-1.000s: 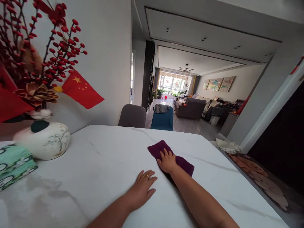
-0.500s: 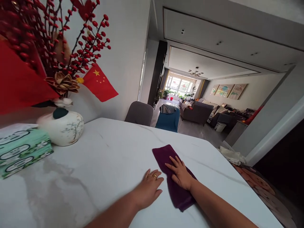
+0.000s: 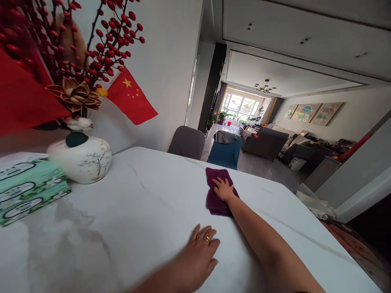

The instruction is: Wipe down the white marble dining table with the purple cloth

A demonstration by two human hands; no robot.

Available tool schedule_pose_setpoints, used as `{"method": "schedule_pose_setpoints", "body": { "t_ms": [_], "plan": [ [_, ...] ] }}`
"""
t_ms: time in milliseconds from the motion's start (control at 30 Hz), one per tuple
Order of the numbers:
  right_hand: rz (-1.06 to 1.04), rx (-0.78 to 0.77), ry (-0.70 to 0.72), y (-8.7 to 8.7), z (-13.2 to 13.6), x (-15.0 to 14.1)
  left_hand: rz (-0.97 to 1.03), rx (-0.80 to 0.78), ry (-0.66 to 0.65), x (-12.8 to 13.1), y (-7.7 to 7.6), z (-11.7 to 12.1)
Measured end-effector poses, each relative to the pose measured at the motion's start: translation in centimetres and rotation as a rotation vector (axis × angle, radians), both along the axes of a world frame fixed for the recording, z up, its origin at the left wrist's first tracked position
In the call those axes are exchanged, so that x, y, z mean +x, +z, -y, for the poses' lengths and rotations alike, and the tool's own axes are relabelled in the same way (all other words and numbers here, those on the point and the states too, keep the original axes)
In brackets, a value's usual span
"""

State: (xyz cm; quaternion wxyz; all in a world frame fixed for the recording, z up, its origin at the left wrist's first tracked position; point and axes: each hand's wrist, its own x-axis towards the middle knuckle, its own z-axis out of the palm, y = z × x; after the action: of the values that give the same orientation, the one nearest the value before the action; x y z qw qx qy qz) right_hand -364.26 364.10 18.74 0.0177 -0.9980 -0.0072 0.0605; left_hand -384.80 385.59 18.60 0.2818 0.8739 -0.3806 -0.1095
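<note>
I'm watching from my remote seat: the bare right hand (image 3: 224, 189) is lying palm-down on the dark purple, soft-looking fabric cloth (image 3: 218, 206), right of centre in the frame. Fingers are spreading apart, not clamping; I'm guessing the flat palm is sharing out pressure and keeping the cloth from bunching. Cloth is lying mostly flat, roughly rectangular, left edge dipping inward.

The bare left hand (image 3: 198, 258), lower centre, is apparently resting on the smooth white, grey-veined, marble-look tabletop (image 3: 159, 199), fingers slightly apart, holding nothing; probably it's bracing the reach. Two gold-coloured rings (image 3: 207, 238) are showing.

Left side: the rounded white ceramic-looking vase (image 3: 99, 160) with painted twigs is holding glossy red-berry stems (image 3: 106, 61); its wide belly is likely steadying them. The boxy green-and-white printed tissue pack (image 3: 33, 188) is sitting before it, I can't tell if touching; I'm reading both as keeping near the wall, away from the cloth.
</note>
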Motion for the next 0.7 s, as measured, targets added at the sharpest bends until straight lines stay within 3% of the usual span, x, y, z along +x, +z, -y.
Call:
{"method": "schedule_pose_setpoints", "body": {
  "t_ms": [167, 333, 533, 700],
  "plan": [
    [0.002, -0.022, -0.077, -0.8, -0.2, 7.6, -0.015, -0.044, -0.020, 0.3, -0.8, 0.0],
    [0.004, -0.030, -0.150, -1.8, 0.6, 12.6, 0.010, -0.073, -0.024, 0.8, -3.0, 0.4],
    [0.011, -0.008, -0.250, -1.8, 1.5, 14.9, 0.042, -0.045, -0.025, 1.6, -5.4, 1.2],
    [0.001, 0.010, -0.200, -1.4, 2.4, 14.7, 0.012, -0.057, -0.031, 1.3, -4.2, 0.6]
  ]
}}
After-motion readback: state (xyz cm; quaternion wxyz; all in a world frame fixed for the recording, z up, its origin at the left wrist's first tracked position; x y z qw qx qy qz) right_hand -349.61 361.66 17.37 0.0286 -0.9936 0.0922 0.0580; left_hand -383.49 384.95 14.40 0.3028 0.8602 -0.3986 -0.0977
